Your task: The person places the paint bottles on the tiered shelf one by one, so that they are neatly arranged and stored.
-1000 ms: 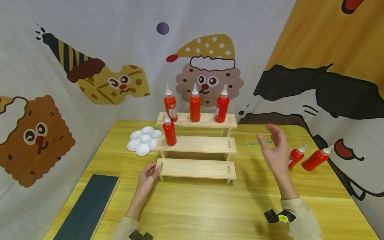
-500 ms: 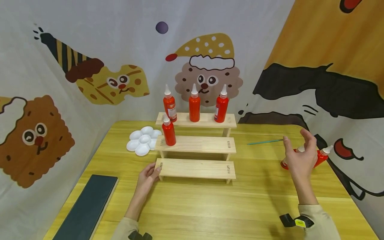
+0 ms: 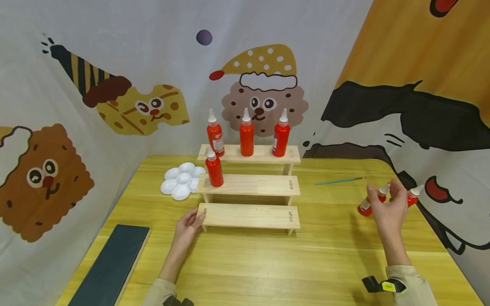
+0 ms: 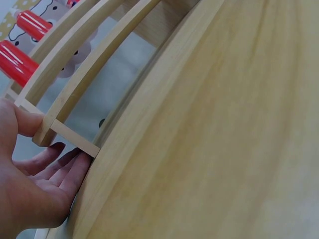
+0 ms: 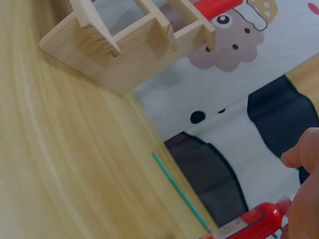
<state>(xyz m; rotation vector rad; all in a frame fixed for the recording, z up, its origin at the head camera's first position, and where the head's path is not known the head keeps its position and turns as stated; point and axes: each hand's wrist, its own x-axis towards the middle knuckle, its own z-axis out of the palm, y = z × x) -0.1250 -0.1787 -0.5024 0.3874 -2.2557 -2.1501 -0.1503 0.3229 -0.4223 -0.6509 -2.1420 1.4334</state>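
A three-step wooden display stand (image 3: 249, 216) stands mid-table. My left hand (image 3: 188, 224) holds the left end of its lowest step, thumb at the top board and fingers against the leg (image 4: 75, 138). Three red squeeze bottles (image 3: 246, 139) with white pointed caps stand on the top step. Another red bottle (image 3: 215, 171) is at the left of the middle step. At the right, my right hand (image 3: 390, 210) is around the capped top of a red bottle (image 3: 366, 206), thumb and fingers spread; the right wrist view shows the thumb apart from this bottle (image 5: 249, 222).
Beyond my right hand is another red bottle (image 3: 412, 197), partly hidden. A thin teal paintbrush (image 3: 340, 181) lies right of the stand. A white flower-shaped palette (image 3: 180, 187) sits at its left. A dark flat board (image 3: 111, 263) lies at the table's left edge. Printed cloth hangs behind.
My right hand has moved right and lowered to the bottles at the right, its thumb and fingers coming around one bottle's top. The left hand has stayed on the stand.
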